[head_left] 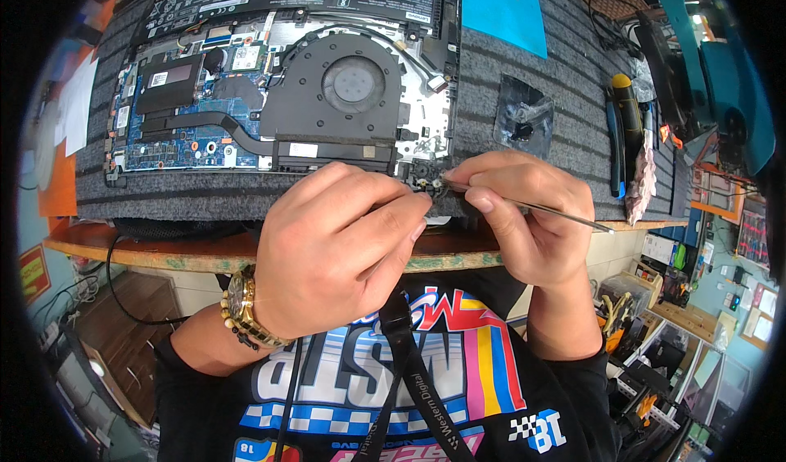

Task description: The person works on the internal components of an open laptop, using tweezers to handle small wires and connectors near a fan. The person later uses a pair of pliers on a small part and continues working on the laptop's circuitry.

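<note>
An opened laptop base lies in front of me, its insides exposed. Its round cooling fan sits right of the blue circuit board, and a black battery runs along the far side. My right hand pinches a slim metal tool at the near right corner of the base. The inner end of the tool reaches a small dark hinge part there. My left hand is closed at the same corner, thumb and fingers together; what it grips is hidden behind the fingers.
Under the laptop lies a grey striped mat on a wooden-edged bench. A small clear plastic bag is right of the base. Farther right lie a yellow-and-black screwdriver and a blue-handled tool. A blue sheet lies beyond.
</note>
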Available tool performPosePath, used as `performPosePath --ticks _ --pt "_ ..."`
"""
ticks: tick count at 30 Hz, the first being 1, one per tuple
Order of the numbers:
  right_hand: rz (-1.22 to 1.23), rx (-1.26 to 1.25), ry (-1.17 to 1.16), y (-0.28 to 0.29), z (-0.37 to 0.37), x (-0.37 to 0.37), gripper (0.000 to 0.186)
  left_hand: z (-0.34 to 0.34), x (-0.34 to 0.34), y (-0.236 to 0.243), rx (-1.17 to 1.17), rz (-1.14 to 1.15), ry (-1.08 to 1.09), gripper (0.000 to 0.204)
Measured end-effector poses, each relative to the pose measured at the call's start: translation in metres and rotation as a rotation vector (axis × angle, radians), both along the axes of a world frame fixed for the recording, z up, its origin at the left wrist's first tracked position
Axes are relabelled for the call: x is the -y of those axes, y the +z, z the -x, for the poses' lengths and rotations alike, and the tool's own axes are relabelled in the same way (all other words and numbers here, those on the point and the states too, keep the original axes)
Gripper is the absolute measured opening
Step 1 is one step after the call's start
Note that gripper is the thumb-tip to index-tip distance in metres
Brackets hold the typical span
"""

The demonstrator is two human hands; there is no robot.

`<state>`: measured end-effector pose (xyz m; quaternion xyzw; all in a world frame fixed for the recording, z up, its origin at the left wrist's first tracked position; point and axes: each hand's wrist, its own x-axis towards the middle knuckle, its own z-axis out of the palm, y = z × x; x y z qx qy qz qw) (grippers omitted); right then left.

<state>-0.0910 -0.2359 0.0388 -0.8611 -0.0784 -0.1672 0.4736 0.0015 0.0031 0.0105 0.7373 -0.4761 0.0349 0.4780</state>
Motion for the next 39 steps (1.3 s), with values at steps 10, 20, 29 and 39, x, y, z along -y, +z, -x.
performPosePath --ticks 10,20,29,39 --pt "-0.041 -0.03 -0.012 0.0013 0.0024 0.0001 0.008 -0.0016 -0.0001 -0.0013 0.021 0.011 0.006 0.023" --pt "0.042 0.018 0.022 0.001 0.0 0.0013 0.008 -0.0019 0.0003 -0.0016 0.014 0.017 0.008 0.024" --pt "0.032 0.003 -0.01 0.0002 0.0016 0.0013 0.009 -0.0024 0.0006 -0.0019 0.023 0.026 0.008 0.023" --pt "0.185 0.008 0.104 0.009 -0.0008 0.0038 0.008 -0.0014 0.0008 -0.0018 0.014 0.021 0.017 0.022"
